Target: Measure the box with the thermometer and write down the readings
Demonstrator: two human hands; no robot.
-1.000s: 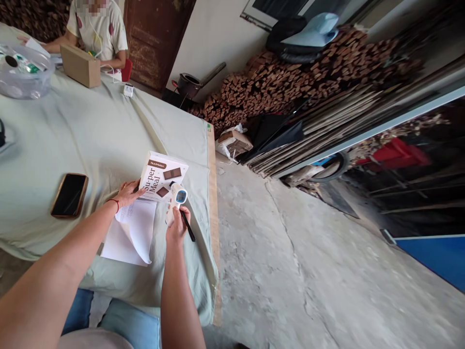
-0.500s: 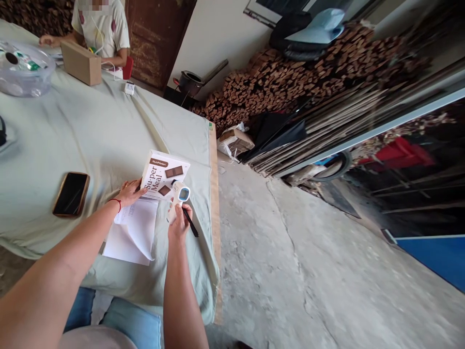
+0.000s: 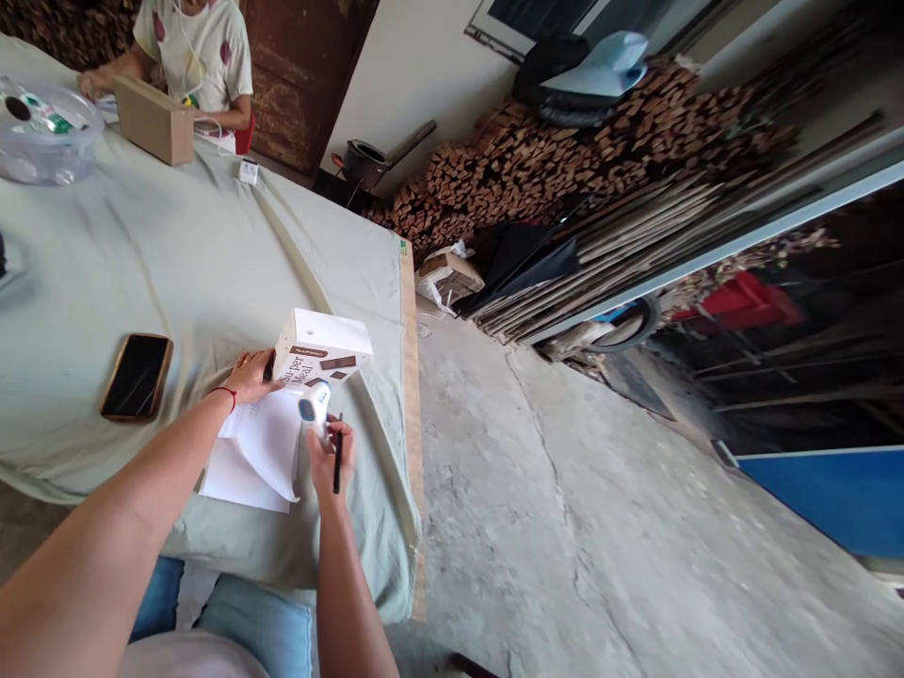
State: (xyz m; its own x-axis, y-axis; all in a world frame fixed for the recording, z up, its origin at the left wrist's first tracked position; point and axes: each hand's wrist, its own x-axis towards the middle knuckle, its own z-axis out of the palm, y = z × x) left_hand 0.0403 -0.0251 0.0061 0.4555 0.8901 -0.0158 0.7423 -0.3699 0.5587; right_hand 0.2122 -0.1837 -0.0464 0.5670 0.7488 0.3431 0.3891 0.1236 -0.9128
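Fingers [image 3: 347, 436] of right hand [image 3: 328, 459] grip gun-shaped white plastic gadget [image 3: 315, 402], slim black pen [image 3: 337, 463] — left hand [image 3: 249, 379] holds white cardboard box [image 3: 326, 345], eight-o'clock edge.

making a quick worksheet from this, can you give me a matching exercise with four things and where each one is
1 phone
2 pen
3 cardboard box
4 printed white box

A in the right hand
B in front of the other person
C against the left hand
D on the cloth, left of the papers

Pairs: 1-D, 2-A, 3-B, 4-C
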